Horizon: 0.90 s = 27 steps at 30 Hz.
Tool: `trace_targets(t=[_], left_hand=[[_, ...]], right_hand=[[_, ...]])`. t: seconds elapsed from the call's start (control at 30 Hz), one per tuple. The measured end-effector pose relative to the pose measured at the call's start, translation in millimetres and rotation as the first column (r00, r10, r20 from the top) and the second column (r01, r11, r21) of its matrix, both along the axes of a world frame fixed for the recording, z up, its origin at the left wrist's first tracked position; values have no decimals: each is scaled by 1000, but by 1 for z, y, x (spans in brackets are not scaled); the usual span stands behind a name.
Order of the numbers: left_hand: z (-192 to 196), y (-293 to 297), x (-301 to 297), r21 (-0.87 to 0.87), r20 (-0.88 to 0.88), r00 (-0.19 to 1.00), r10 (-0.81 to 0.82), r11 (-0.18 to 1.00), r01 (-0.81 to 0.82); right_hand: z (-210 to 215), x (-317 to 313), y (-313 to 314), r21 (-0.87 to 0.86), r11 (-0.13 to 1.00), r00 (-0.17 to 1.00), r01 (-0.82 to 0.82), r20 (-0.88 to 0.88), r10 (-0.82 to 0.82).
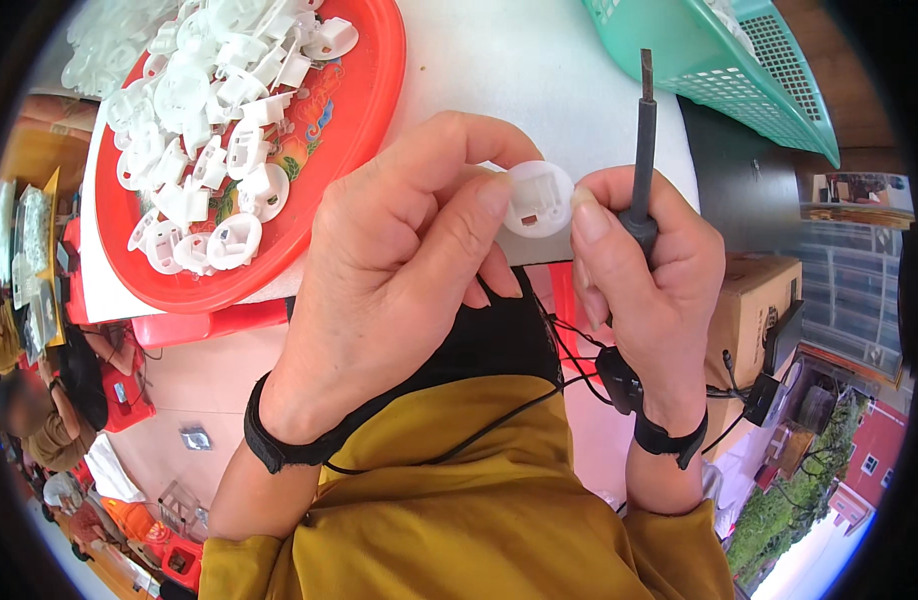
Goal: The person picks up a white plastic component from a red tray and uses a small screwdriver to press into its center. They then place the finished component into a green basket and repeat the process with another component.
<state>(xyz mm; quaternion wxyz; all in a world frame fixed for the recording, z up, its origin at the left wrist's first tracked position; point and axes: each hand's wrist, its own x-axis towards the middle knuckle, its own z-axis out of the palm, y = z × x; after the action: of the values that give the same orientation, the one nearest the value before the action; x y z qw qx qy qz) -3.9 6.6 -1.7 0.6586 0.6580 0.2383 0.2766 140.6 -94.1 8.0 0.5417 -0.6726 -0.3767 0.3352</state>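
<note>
Between the thumb and forefinger of my left hand [389, 260] is a small round white plastic part [537, 188], with a raised box shape and a small slot on its face. My right hand [664, 275] has its thumb and fingertips at the part's right edge. That same hand also grips a flat-tipped screwdriver [645, 150] with a dark sleeved shaft, its blade pointing up and away from the part. The screwdriver's handle is hidden in the palm. To the left, many similar white parts [184, 150] are heaped on a red tray [387, 60] with a flower pattern.
The tray sits on a white-topped table [469, 70], overhanging its near edge. A green perforated basket [699, 70] stands at the far right. A cardboard box [754, 290] is beyond my right wrist. Black cables [509, 410] run from my wrist straps. Other people sit at far left.
</note>
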Motion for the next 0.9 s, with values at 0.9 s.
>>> trace_targets(t=[0.9], left_hand=[[64,-54,-40,294,606,491,-625,750,592]], right_hand=[[99,69,23,401,840,886,366,126,-447]])
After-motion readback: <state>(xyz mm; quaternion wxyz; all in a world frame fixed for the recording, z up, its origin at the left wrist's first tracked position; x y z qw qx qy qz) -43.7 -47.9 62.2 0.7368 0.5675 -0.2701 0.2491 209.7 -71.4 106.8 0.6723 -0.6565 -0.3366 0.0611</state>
